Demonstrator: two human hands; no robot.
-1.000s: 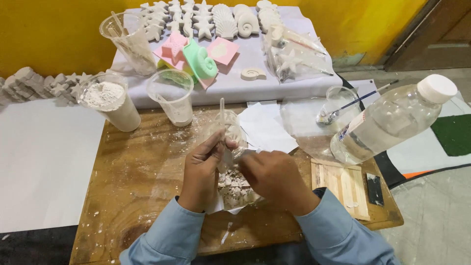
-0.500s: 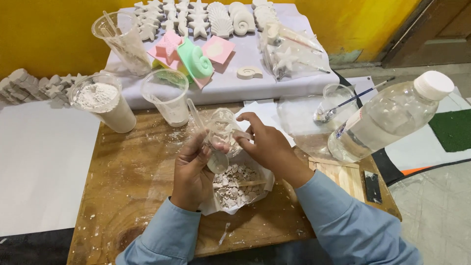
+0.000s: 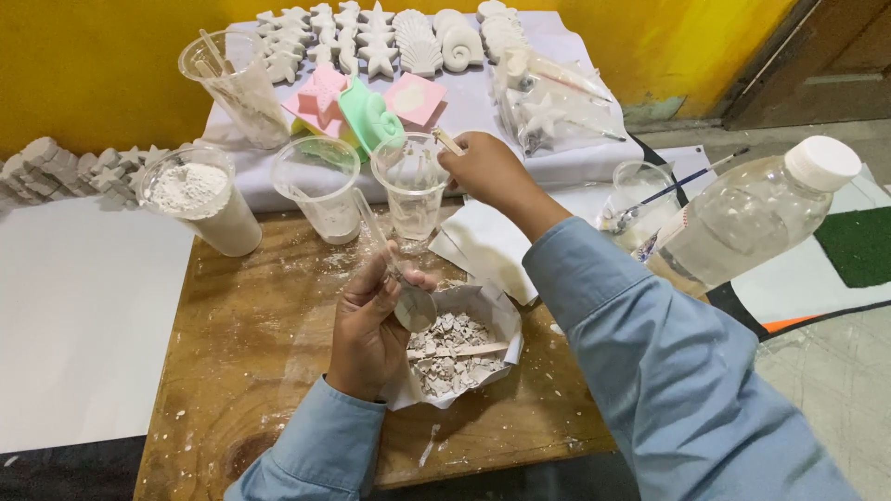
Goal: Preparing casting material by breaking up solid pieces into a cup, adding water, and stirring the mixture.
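My left hand grips a clear plastic spoon by its handle, with the bowl resting over a white paper that holds a heap of broken white plaster bits. A flat wooden stick lies across the bits. My right hand is stretched forward and pinches another wooden stick at the rim of a clear plastic cup standing on the wooden table.
Along the table's far edge stand a cup of white powder, an empty clear cup and a cup of sticks. Behind are pink and green moulds and white shell casts. A plastic bottle and a glass bowl are on the right.
My right hand has left the paper of plaster bits and reached forward to the clear cup. My left hand stayed over the paper and now holds the spoon alone.
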